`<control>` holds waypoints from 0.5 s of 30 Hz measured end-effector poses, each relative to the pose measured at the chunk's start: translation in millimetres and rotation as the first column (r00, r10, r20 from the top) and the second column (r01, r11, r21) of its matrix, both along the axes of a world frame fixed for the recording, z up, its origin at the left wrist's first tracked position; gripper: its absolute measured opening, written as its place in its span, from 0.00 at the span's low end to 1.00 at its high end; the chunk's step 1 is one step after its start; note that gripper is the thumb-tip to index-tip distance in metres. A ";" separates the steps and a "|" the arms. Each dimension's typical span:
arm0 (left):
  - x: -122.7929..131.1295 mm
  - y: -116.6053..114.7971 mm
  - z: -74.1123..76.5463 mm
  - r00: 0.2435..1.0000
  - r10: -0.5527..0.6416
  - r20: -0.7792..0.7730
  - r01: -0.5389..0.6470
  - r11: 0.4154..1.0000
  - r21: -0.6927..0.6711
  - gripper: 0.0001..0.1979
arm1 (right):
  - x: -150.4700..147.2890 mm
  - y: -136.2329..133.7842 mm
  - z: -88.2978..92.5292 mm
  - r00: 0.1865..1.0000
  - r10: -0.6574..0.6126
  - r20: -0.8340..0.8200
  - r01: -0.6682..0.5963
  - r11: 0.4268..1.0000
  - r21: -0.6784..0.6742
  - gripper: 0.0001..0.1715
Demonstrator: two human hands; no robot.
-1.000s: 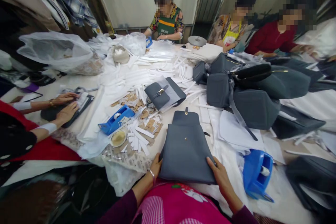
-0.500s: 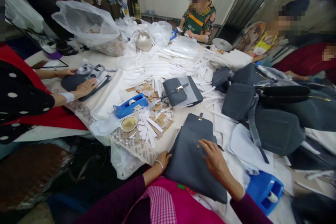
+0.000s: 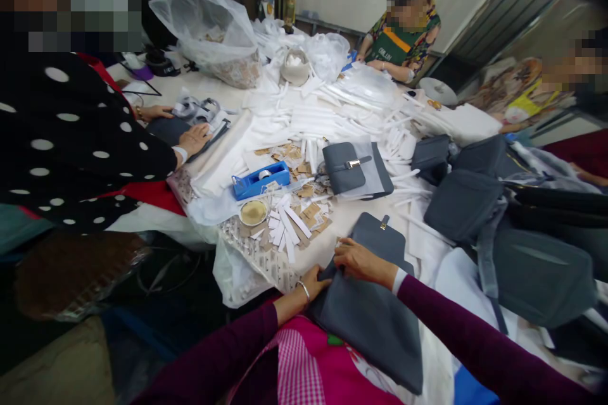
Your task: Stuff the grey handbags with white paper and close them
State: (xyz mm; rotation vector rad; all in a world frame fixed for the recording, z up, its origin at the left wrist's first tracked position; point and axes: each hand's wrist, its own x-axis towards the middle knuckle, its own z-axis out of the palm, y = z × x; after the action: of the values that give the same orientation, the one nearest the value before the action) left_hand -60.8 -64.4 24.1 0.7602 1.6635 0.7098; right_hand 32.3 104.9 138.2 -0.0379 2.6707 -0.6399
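A dark grey leather bag lies flat at the table's near edge, its flap with a small gold clasp pointing away from me. My left hand is closed on the bag's left edge. Across the bag reaches my right hand, its fingers pinched at the same left side, near a narrow dark part of the bag. Their fingertips are close together. Beyond them rests a smaller grey bag with a gold buckle and a translucent sheet.
A blue tape dispenser, a round dish and white paper strips lie left of the bag. Grey bags are piled at right. A co-worker's hand is at the left; other people sit across the table.
My right hand has moved left across the bag and closed at its left side. My view has shifted left, and the person at the left leans further in.
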 end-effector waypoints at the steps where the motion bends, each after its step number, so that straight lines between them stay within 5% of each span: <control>1: 2.1 2.7 -1.5 1.000 0.002 -0.012 -0.002 1.000 -0.015 0.15 | -0.1 0.6 -1.6 1.000 0.004 -0.001 -0.004 1.000 -0.003 0.06; 9: 3.9 27.8 -6.0 0.977 -0.060 -0.204 0.035 0.992 -0.124 0.07 | -7.0 -5.9 -40.9 0.997 -0.064 0.039 0.061 0.995 0.084 0.07; 15: -11.2 34.9 1.5 0.970 -0.056 -0.238 0.042 0.997 -0.063 0.03 | -10.5 -7.3 -55.3 0.997 -0.080 0.022 0.077 0.990 0.122 0.11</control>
State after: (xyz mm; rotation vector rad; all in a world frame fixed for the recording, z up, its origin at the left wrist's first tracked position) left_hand -71.9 -29.5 25.6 0.8693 1.8682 0.5488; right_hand 21.9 97.6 82.9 0.1095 2.6904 -0.4975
